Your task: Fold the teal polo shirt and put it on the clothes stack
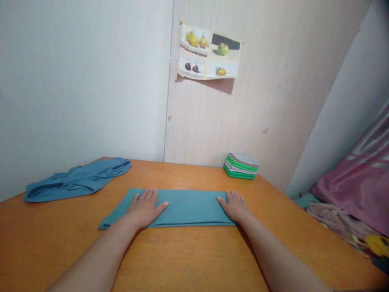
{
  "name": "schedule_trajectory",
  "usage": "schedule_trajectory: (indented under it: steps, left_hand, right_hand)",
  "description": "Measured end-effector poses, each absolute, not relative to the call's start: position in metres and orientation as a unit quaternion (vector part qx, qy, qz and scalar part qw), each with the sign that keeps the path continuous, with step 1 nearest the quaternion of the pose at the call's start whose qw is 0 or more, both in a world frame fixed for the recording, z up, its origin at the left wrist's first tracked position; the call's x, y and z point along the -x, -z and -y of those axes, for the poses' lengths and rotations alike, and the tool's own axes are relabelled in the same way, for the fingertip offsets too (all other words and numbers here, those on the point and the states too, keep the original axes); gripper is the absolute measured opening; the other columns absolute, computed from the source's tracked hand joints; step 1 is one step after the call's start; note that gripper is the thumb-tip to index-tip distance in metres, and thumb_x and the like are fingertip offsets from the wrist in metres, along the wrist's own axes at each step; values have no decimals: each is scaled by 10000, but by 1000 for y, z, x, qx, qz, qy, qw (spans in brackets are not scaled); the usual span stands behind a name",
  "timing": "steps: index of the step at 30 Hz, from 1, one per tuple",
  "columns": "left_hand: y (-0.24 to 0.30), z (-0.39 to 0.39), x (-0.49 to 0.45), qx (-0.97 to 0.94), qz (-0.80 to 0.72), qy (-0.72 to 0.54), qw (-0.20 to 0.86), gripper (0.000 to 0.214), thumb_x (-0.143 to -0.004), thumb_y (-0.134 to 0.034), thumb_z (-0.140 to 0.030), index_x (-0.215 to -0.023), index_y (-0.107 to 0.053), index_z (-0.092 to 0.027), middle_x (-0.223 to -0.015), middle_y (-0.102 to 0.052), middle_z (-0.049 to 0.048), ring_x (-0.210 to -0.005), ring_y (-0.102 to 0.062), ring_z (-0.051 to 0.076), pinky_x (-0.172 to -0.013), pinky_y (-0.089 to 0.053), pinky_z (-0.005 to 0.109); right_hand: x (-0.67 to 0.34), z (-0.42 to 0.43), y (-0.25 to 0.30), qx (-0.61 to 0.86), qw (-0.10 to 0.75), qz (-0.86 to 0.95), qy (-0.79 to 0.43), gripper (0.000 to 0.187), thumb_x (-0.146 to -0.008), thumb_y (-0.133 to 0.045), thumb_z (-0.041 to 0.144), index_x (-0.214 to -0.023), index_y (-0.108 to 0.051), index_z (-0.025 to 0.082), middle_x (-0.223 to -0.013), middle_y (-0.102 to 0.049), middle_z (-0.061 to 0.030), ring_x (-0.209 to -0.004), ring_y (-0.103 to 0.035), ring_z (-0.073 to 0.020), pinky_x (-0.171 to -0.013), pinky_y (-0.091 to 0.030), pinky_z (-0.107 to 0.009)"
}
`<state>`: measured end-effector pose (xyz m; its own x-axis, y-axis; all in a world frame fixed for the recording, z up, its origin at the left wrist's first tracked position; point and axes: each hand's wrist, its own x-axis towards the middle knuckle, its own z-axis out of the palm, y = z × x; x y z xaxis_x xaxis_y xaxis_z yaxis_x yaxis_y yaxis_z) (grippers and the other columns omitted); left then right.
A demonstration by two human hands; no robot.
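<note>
- The desk [188, 259] filled the lower view, its near part cut off by the bottom edge.
- Pink fabric [361, 174] hung at the far right, cut off by the frame.
- The folded teal cloth [194, 207] lay on the desk in front of the person, its long axis running left to right, one long edge with visible layers facing the person; part of its right end was hidden under a hand and wrist.
- A crumpled blue cloth [79, 176] lay at the far left, its shape hard to make out.
- A stack of folded cloths [241, 166], green and striped, sat near the far right corner.
- The left hand [146, 209] and right hand [235, 207] pressed flat on the teal cloth, fingers extended, grasping nothing; their palms were unseen.
- A yellow object [377, 244] at lower right was too blurred to identify.
</note>
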<state>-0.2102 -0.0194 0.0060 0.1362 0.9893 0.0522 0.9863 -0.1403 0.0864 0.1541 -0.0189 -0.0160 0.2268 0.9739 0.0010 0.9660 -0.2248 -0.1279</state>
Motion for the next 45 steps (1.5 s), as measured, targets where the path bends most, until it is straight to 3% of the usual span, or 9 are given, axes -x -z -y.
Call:
schedule_trajectory:
  steps: [8,16,21,29,35,45]
  left_hand:
    - [0,15,213,-755,-654,-55,8,922,-880,-219,-726,-1512,-346,-67,-1583,-240,159,-1480,-175,329,-1163,-183,537]
    - [2,16,212,-755,-653,-54,17,948,-873,-196,-757,-1528,-308,-81,-1599,-189,155,-1487,-153,320,-1168,-154,527]
    - [3,16,212,-756,-651,-67,22,934,-875,-215,-760,-1523,-322,-96,-1593,-212,165,-1484,-162,325,-1165,-149,528]
    - [-1,24,209,-756,-647,-84,52,940,-869,-208,-778,-1528,-306,-114,-1597,-210,166,-1489,-132,331,-1165,-125,538]
    - [-2,26,210,-759,-642,-84,72,966,-861,-198,-791,-1537,-272,-105,-1601,-197,172,-1493,-105,332,-1169,-116,539]
    - [-8,27,215,-748,-657,-77,61,954,-866,-213,-784,-1509,-319,-88,-1587,-242,196,-1477,-175,347,-1167,-175,501]
  right_hand:
    - [-165,22,12,804,55,590,-43,886,-907,-153,713,-1556,-210,112,-1619,-191,-137,-1488,-134,-312,-1152,-74,-616]
    - [-162,21,9,807,41,587,-36,851,-917,-180,695,-1527,-297,113,-1602,-236,-162,-1480,-167,-328,-1132,-88,-661]
    - [-127,18,-8,758,63,648,-33,799,-942,-198,654,-1497,-363,102,-1581,-293,-165,-1467,-212,-332,-1152,-159,-589]
    - [-58,13,-1,657,92,746,-61,816,-950,-224,640,-1540,-268,79,-1607,-235,-124,-1492,-152,-272,-1197,-161,-439]
    - [-56,19,25,650,49,757,-31,780,-946,-206,634,-1531,-324,132,-1593,-281,-111,-1486,-179,-288,-1190,-169,-499]
    - [-60,14,28,629,57,775,-22,695,-934,-251,607,-1475,-447,216,-1558,-363,-102,-1469,-232,-304,-1161,-236,-538]
